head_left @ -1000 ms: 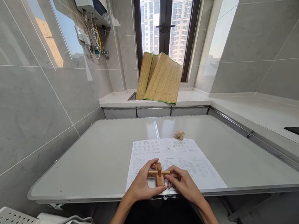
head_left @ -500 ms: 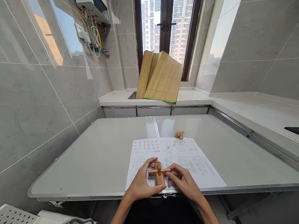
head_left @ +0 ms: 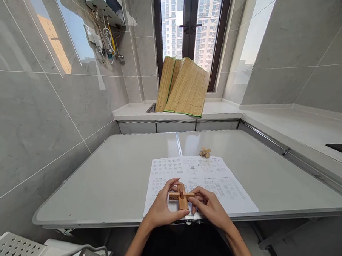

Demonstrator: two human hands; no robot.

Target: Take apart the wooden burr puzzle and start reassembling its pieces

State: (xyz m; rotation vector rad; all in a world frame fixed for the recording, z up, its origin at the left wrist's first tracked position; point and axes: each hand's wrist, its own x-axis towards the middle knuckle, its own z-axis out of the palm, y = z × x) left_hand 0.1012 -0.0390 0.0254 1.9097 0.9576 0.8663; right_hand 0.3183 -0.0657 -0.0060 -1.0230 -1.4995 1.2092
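Observation:
A wooden cross-shaped puzzle point(head_left: 181, 196) sits between both my hands, just above the near edge of a printed instruction sheet point(head_left: 197, 182). My left hand point(head_left: 161, 207) grips its left side with thumb below and fingers curled over the top. My right hand point(head_left: 210, 207) pinches the right arm of the cross. A second, smaller wooden puzzle point(head_left: 205, 152) lies on the grey table point(head_left: 114, 178) beyond the sheet's far edge.
A folded bamboo mat point(head_left: 182, 87) leans against the window at the back counter. A white counter point(head_left: 301, 128) runs along the right with a dark hob at its edge. Tiled walls close in on the left; a perforated white object point(head_left: 11, 245) is at lower left.
The hands and the wooden cross stay almost in place; the fingers shift slightly on it. The view has tilted a little.

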